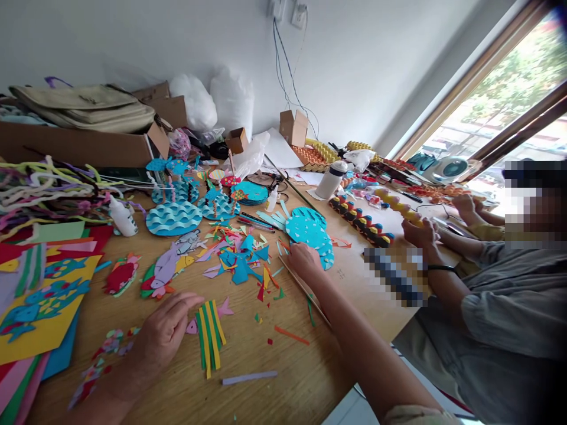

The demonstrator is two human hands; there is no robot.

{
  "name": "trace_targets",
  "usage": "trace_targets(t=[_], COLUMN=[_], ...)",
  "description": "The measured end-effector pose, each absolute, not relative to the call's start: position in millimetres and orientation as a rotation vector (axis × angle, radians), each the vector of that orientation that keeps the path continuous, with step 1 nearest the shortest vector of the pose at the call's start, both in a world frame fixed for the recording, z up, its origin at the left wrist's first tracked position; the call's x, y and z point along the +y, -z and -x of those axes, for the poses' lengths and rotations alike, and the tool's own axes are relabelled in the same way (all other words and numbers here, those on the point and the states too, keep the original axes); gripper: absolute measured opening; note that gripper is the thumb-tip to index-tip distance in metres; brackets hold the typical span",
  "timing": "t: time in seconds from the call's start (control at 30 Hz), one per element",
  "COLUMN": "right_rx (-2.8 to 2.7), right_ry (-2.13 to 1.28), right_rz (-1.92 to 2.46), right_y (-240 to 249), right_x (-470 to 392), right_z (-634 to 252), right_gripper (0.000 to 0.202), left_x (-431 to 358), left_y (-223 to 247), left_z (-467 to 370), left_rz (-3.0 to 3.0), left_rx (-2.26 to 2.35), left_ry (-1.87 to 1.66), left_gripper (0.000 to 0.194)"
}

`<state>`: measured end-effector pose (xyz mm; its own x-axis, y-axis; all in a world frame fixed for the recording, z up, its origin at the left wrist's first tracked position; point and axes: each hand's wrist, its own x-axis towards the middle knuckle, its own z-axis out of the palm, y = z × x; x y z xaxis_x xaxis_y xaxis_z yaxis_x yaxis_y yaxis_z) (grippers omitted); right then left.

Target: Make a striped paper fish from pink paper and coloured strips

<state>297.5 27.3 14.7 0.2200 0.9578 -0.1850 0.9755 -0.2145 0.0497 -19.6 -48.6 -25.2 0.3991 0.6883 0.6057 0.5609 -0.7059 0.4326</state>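
My left hand (170, 324) is over the table at the lower left, its fingers bent and pointing right, beside a pink paper fish and a piece of green and yellow striped paper (209, 337). What its fingertips hold, if anything, is hidden. Further forward, my right hand (305, 261) reaches to the near edge of the turquoise paper discs (305, 229), fingers curled down; its fingertips are hard to make out. A thin stick (305, 290) lies along the right forearm. Blue paper scraps (239, 262) are left of that hand.
Paper fish (166, 265), a glue bottle (123, 217), coloured sheets (57, 307) and pipe cleaners (44, 189) lie on the left. Wavy turquoise discs (173, 219) stand behind. A white bottle (331, 180) is at centre right. Another person's hands (420, 233) work at the right.
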Motion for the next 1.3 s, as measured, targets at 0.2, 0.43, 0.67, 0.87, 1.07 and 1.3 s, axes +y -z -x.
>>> trace_targets(t=[0.2,0.43,0.67,0.87,1.07,1.3], right_rx=[1.894,1.999,2.168,1.811,1.854,2.922], right_ry=[0.291,0.856,1.784,2.894,2.773,1.635], right_rz=[-2.468,-2.634,-2.432,-1.777,-1.692,-2.15], right_y=[-13.1,-21.5,-44.7,-40.5,-25.7,-21.7], right_x=[23.6,6.8,-46.1,-76.2,-80.3,-83.3], right_z=[-303.2,-321.5,-301.7,-247.8,-222.6,-223.4], right_gripper=[0.025,0.012,0.024,0.026,0.024,0.008], left_x=[-48.4,-49.5,-55.4,-53.4,-54.0,-51.5], left_y=[24.7,23.6,-11.6,-38.9,-40.4,-42.5], left_z=[19.3,22.1,4.9,-37.2,-51.1,-41.8], left_rz=[-2.508,-2.463,-1.663,-1.208,-1.033,-0.949], left_rx=[1.122,1.137,1.254,0.945,0.997,1.027], left_ry=[-1.194,-1.191,-0.963,-0.605,-0.677,-0.697], left_gripper=[0.031,0.031,0.025,0.039,0.035,0.036])
